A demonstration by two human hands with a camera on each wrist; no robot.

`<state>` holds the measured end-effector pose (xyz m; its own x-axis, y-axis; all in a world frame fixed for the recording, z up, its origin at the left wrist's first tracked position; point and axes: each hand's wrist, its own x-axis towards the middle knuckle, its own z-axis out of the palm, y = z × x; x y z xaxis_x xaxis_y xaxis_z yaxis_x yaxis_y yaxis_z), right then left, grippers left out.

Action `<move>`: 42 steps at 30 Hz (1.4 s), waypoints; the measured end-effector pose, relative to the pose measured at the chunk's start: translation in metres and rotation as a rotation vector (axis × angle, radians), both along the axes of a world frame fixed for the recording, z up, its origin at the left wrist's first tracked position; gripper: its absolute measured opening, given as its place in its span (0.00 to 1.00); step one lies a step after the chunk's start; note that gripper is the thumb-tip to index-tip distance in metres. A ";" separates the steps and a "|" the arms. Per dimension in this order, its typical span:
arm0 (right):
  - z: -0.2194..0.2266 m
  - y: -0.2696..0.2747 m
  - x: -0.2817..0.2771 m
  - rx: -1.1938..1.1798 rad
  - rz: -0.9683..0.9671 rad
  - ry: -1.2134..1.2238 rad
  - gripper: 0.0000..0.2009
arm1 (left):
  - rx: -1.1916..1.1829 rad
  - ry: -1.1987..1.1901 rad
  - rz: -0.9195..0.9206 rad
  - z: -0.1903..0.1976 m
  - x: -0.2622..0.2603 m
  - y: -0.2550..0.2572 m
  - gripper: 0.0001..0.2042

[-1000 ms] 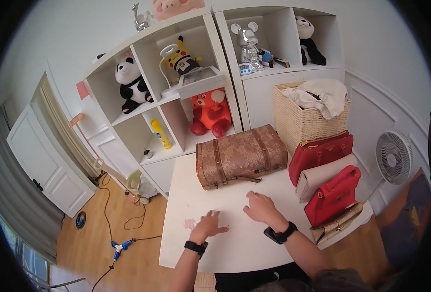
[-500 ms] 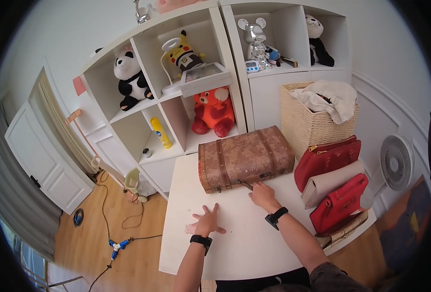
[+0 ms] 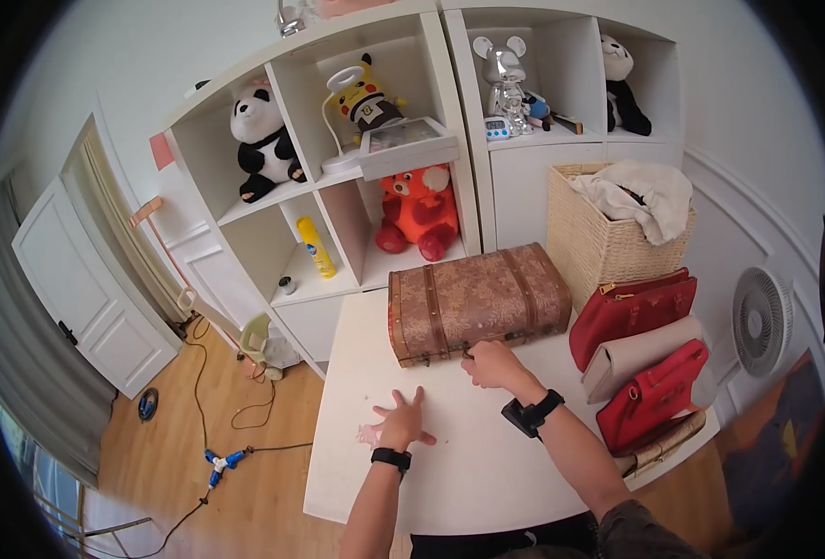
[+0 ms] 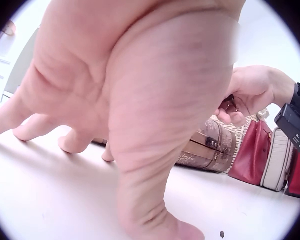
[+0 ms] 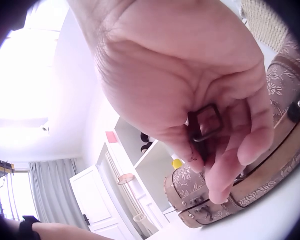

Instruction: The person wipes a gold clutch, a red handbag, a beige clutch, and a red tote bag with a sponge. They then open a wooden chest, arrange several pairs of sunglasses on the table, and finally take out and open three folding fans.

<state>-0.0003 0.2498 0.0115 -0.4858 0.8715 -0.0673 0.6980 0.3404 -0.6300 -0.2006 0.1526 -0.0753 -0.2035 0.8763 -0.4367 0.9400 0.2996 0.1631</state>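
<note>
A brown floral-patterned suitcase [image 3: 478,303] with leather straps lies on the white table [image 3: 361,363]. My right hand [image 3: 493,365] is at its front side, fingers curled round the suitcase's handle [image 5: 196,137]. A dark square metal ring [image 5: 210,122] on the handle shows between thumb and fingers in the right wrist view; the rest of the handle is mostly hidden by the hand. To the left, in front of the suitcase, my left hand [image 3: 399,424] rests on the tabletop with its fingers spread, holding nothing. Metal clasps [image 5: 202,207] line the suitcase's front.
Red handbags [image 3: 650,391], a beige bag [image 3: 641,357] and a gold bag [image 3: 666,445] stand along the table's right side. Behind them is a woven basket [image 3: 585,228] with cloth in it. White shelves [image 3: 468,121] with plush toys rise behind the table; a fan [image 3: 762,317] stands right.
My right hand has moved forward from above the table to the suitcase's front and taken hold of its handle. The left hand has spread its fingers on the tabletop.
</note>
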 end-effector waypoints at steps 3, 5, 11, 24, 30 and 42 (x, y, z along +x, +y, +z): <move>0.010 0.002 -0.001 0.072 0.068 -0.060 0.15 | -0.025 0.004 0.015 -0.003 0.002 0.002 0.65; 0.007 0.006 -0.003 0.066 0.067 -0.054 0.16 | -0.034 0.014 0.017 0.000 0.003 0.005 0.65; 0.015 0.006 -0.004 0.020 0.088 -0.042 0.15 | -0.109 0.023 0.061 0.018 0.013 0.004 0.67; 0.029 -0.002 0.005 0.050 0.069 0.073 0.14 | -0.134 0.072 0.065 0.019 0.016 0.008 0.66; 0.001 -0.002 0.005 -0.010 0.078 0.090 0.15 | -0.128 0.080 0.065 0.019 0.016 0.008 0.66; -0.077 -0.007 0.028 -0.138 0.047 0.286 0.23 | 0.023 0.087 -0.021 -0.011 0.017 0.006 0.58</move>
<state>0.0280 0.2432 -0.0654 -0.5417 0.8397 -0.0381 0.4716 0.2661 -0.8407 -0.1832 0.1589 -0.0864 -0.2208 0.8904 -0.3981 0.9571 0.2764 0.0873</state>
